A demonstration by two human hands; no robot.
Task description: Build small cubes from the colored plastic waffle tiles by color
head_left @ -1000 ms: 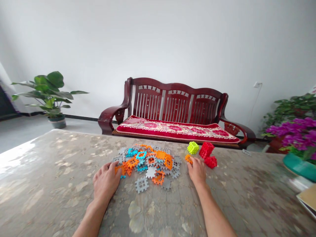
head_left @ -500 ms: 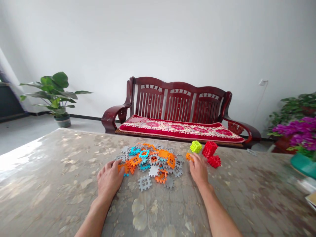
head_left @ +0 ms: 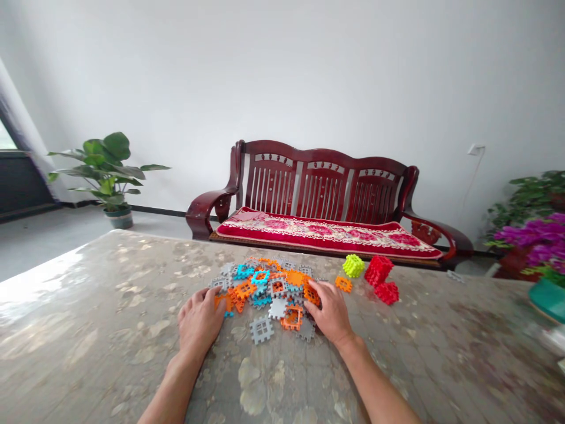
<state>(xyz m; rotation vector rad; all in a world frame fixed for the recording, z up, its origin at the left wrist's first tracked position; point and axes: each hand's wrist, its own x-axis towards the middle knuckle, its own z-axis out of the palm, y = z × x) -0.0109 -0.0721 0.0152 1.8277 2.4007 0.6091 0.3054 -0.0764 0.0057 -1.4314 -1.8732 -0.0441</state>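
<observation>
A heap of interlocking plastic tiles (head_left: 277, 308) in grey, orange and blue lies on the table. My left hand (head_left: 200, 315) rests on the tablecloth at the heap's left edge, fingers loosely extended, beside an orange tile (head_left: 223, 301). On the heap's right side, my right hand (head_left: 329, 309) has its thumb and fingers around an orange window tile (head_left: 311, 292), partly covered by the fingers. Apart from the heap, a single orange tile (head_left: 343, 284) lies flat to the right. Behind it stand a yellow-green cube (head_left: 354, 266) and red joined cubes (head_left: 379, 272).
The table (head_left: 132, 330) has a shiny floral cover. A grey tile (head_left: 455, 276) lies near its far right edge. Purple flowers in a teal pot (head_left: 547, 299) stand at the right. Beyond the table are a wooden bench (head_left: 326, 182) and a potted plant (head_left: 118, 218).
My right hand has let go of an orange tile near the yellow-green cube and moved left to the heap, onto another orange tile. My left hand has stayed by the heap. The view has shifted slightly.
</observation>
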